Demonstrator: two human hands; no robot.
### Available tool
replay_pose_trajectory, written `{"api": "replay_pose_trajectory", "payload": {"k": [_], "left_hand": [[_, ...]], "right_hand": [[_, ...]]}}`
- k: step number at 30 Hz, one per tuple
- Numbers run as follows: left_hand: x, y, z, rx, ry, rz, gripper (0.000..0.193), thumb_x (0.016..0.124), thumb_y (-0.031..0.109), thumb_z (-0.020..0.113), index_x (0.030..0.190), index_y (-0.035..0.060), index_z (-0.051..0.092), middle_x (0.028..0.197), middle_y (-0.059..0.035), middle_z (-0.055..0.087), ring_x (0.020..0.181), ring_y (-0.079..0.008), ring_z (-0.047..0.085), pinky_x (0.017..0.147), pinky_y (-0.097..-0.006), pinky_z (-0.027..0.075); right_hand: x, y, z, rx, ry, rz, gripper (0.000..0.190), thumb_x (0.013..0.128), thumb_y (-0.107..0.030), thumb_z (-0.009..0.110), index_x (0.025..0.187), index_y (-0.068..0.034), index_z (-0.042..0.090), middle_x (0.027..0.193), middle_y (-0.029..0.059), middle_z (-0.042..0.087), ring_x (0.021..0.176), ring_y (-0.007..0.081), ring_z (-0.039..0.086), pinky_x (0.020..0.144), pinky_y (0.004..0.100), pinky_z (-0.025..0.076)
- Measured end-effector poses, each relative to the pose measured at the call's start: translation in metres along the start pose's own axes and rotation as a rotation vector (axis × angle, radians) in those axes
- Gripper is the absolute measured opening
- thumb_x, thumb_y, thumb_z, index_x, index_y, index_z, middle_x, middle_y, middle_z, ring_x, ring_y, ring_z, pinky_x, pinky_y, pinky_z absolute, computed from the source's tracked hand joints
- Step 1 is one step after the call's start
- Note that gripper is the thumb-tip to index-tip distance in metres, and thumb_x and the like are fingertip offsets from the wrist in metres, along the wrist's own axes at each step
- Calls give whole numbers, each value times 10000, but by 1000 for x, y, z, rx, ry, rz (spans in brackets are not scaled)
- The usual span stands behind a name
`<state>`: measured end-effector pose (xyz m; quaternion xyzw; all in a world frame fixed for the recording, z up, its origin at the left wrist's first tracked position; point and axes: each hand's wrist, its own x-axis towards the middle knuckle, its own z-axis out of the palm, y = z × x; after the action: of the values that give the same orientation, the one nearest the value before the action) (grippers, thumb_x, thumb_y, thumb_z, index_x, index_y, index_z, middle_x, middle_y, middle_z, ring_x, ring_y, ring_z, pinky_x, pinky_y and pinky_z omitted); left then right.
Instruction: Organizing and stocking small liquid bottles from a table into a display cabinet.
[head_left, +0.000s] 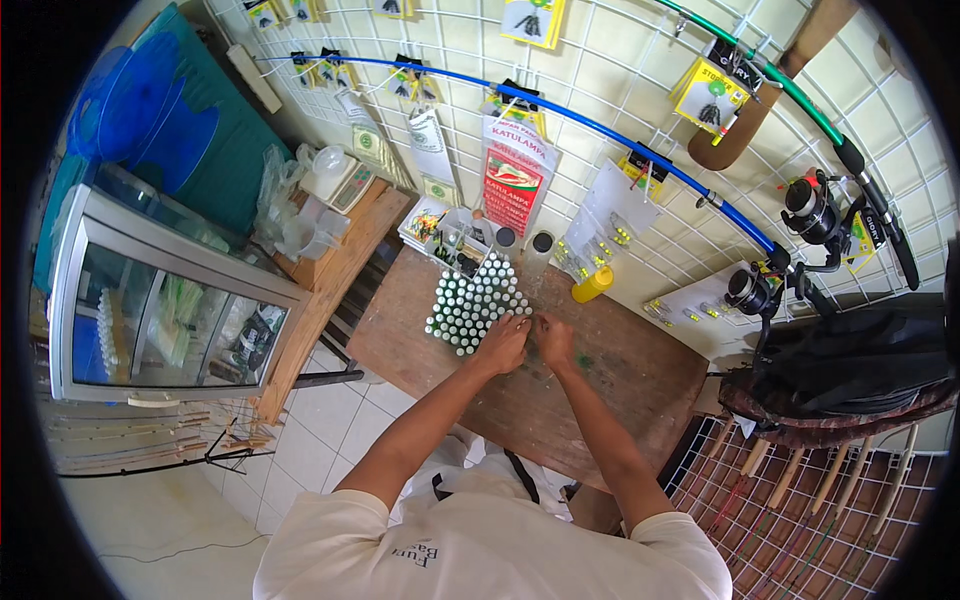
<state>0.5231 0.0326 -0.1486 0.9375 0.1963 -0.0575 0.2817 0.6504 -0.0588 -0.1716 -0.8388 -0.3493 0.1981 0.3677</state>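
Many small bottles or tubes with white round caps (476, 304) stand packed together on a brown wooden table (622, 352). At the lower right edge of this group is my left hand (504, 345), its fingers curled near the outermost caps. My right hand (556, 341) is just beside it, fingers bent and thumb side towards the left hand. Whether either hand holds something small cannot be seen. Some green specks (583, 361) lie on the wood by the right wrist. A yellow squeeze bottle (592, 285) rests near the wall side.
Behind the caps are a white divided tray (457, 251) of small items and two black-capped containers (538, 251). Fishing rods with reels (750, 289) lean on the white wire wall grid. A glass-fronted cabinet (180, 300) and a kitchen scale (341, 184) are at the left.
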Motion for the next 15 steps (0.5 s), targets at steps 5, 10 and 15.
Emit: {"api": "replay_pose_trajectory", "payload": {"k": [5, 10, 15], "left_hand": [[25, 8, 13, 84, -31, -16, 627, 806, 99, 682, 1376, -73, 484, 1471, -206, 470, 1309, -368, 440, 1060, -480, 419], [31, 7, 19, 60, -9, -51, 645, 796, 95, 675, 1377, -95, 471, 1448, -224, 489, 1271, -384, 458, 1063, -469, 415], [30, -4, 24, 36, 42, -29, 667, 778, 109, 691, 1378, -88, 474, 1445, -215, 503, 1231, -379, 485, 1053, -457, 421]], "right_hand": [[33, 42, 12, -60, -99, -137, 283, 867, -144, 676, 1136, -79, 737, 1019, 223, 722, 958, 408, 700, 842, 469, 559], [38, 51, 19, -80, -139, -190, 277, 839, -96, 676, 1104, -52, 739, 1019, 210, 727, 951, 403, 704, 842, 454, 561], [41, 43, 16, -70, -202, -40, 347, 801, -139, 724, 1142, -73, 734, 1050, 204, 732, 996, 382, 708, 879, 436, 562]]}}
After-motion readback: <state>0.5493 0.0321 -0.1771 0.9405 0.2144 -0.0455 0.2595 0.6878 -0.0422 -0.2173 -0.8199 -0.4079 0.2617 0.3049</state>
